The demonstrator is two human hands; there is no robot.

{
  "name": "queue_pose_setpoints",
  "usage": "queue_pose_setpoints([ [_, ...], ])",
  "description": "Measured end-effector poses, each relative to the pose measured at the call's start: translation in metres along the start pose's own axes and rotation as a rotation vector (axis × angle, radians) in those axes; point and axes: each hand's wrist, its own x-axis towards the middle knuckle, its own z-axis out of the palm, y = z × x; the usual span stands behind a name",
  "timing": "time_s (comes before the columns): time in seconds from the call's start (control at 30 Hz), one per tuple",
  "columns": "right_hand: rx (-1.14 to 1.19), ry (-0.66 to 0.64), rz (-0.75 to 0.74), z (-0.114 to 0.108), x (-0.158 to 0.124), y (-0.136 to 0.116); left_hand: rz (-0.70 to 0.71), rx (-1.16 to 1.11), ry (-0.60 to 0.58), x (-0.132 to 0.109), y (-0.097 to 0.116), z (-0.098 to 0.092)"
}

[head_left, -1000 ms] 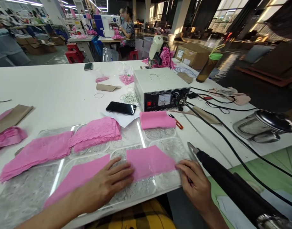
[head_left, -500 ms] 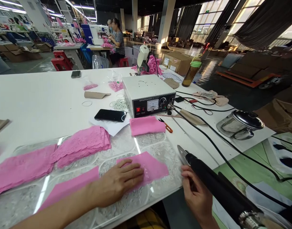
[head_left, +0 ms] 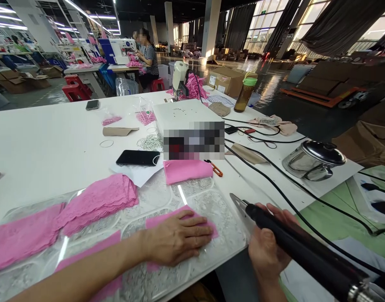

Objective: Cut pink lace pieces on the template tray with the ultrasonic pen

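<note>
The white table (head_left: 54, 138) carries a clear patterned sheet (head_left: 225, 216) along its near edge. Behind the sheet stands a pale control box (head_left: 180, 114), and a black cable (head_left: 268, 172) runs from it across the table towards the near right.

A black wand (head_left: 293, 247) with a metal tip comes in from the lower right, its tip just above the sheet's right edge. A lidded steel pot (head_left: 315, 160) sits well to the right. A stack of pink lace (head_left: 98, 200) lies on the left part of the sheet.

The left hand (head_left: 176, 239) is spread open, palm down, pressing a pink lace piece (head_left: 154, 220) flat on the sheet near its front edge. The right hand (head_left: 263, 251) is closed around the wand just behind the tip.

For clean work, I judge the lace should lie smooth and taut under the palm. The fingertips should stay back from the edge nearest the tip, and the wand should be gripped firmly this low.

A folded pink cloth (head_left: 186, 170), a phone (head_left: 137, 157) and orange snips (head_left: 215, 167) lie beyond the sheet and block nothing. Only the cable could drag on the wand.
</note>
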Motion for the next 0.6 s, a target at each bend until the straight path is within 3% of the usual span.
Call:
queue_pose_setpoints([
  [0.1, 0.197, 0.234, 0.067, 0.009, 0.02, -0.007, 0.008, 0.009, 0.014, -0.001, -0.001, 0.003],
  [0.17, 0.273, 0.295, 0.119, 0.009, 0.031, -0.017, 0.01, 0.014, 0.026, -0.001, -0.001, 0.004],
  [0.23, 0.305, 0.238, 0.181, 0.004, 0.036, -0.03, 0.013, 0.011, 0.035, 0.0, -0.001, 0.004],
  [0.37, 0.299, 0.004, 0.235, -0.008, 0.029, -0.05, 0.026, -0.009, 0.065, 0.0, 0.0, 0.006],
  [0.6, 0.342, -0.059, 0.246, -0.009, 0.02, -0.056, 0.004, -0.033, 0.064, 0.001, 0.001, 0.008],
])
